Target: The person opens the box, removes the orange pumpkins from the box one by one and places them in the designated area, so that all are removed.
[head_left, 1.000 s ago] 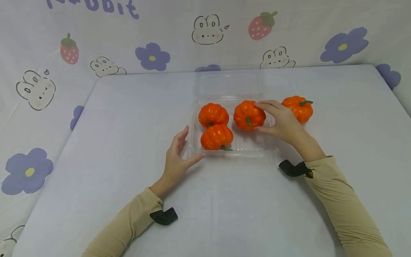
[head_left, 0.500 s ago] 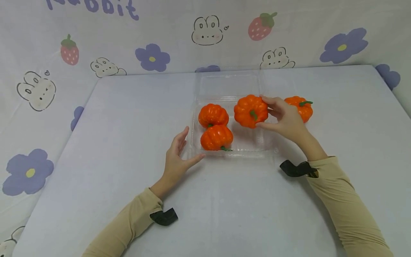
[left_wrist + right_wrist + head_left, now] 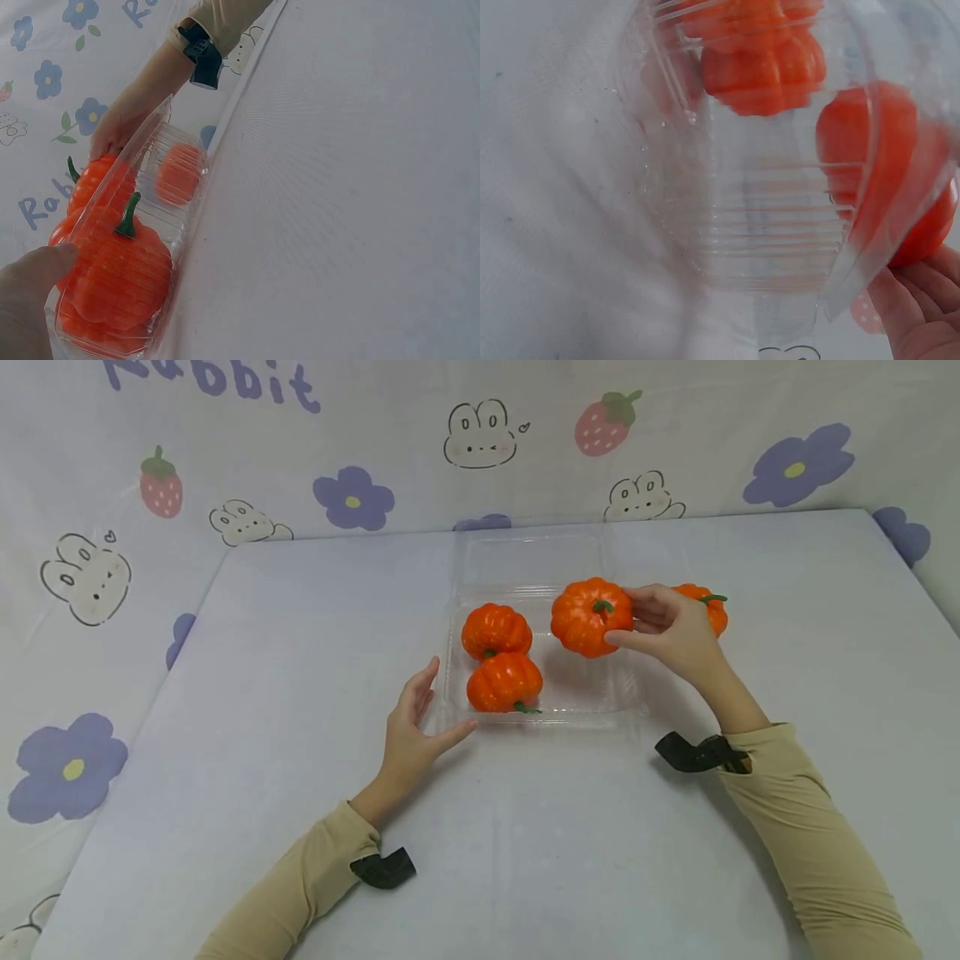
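Observation:
My right hand (image 3: 678,631) grips a small orange pumpkin (image 3: 588,620) with a green stem, thumb in front and fingers behind. It hangs over the right half of a clear plastic clamshell box (image 3: 558,717); in the left wrist view the held pumpkin (image 3: 97,184) shows at the top of the box wall. Two more pumpkins sit inside the left half, a rear one (image 3: 495,631) and a front one (image 3: 505,683) against it. My left hand (image 3: 412,731) is spread at the box's left front corner, thumb tip by the front rim, holding nothing.
The box lid (image 3: 532,556) lies open toward the back of the white table (image 3: 495,852). Another pumpkin (image 3: 712,610) rests on the table to the right, partly behind my right hand. A printed cloth (image 3: 405,435) hangs behind the table.
My right hand has lifted the pumpkin from the box's right half and shifted it slightly right, turning it so the stem points up more. The left hand stays in place.

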The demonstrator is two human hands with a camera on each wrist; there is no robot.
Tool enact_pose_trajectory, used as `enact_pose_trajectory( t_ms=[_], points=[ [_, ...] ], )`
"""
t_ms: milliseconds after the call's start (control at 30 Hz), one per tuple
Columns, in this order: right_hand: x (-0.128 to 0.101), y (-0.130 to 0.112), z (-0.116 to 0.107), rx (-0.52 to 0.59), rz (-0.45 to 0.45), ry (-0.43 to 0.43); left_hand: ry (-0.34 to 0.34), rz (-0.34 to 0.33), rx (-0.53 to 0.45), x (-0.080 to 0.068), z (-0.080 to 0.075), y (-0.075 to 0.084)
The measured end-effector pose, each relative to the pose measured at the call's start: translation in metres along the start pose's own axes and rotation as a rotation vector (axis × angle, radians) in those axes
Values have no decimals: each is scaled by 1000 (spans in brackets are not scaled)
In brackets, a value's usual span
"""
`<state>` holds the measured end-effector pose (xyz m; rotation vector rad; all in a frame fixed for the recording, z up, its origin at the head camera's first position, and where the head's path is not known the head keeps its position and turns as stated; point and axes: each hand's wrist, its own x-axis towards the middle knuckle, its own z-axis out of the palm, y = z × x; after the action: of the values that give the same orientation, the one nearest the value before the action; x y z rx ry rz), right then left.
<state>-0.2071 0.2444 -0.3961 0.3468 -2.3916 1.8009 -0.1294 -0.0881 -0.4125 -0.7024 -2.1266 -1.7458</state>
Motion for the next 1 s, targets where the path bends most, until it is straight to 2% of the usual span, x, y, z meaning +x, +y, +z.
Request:
enact_pose_trajectory(
  t_ms=[67, 167, 267, 567, 800, 1000],
  points=[
    [4, 18, -5, 24, 3, 17, 1, -4, -11, 0, 0, 3],
    [5, 28, -9, 45, 8, 31, 5, -3, -12, 1, 1, 11],
    [4, 28, -14, 82, 2, 38, 10, -2, -9, 2, 1, 20],
    [2, 38, -35, 35, -2, 71, 4, -7, -13, 4, 1, 23],
    [3, 45, -59, -28, 36, 71, 5, -23, -18, 3, 2, 23],
    [-1, 41, -75, 47, 118, 75, 10, -20, -17, 4, 2, 23]
  ],
)
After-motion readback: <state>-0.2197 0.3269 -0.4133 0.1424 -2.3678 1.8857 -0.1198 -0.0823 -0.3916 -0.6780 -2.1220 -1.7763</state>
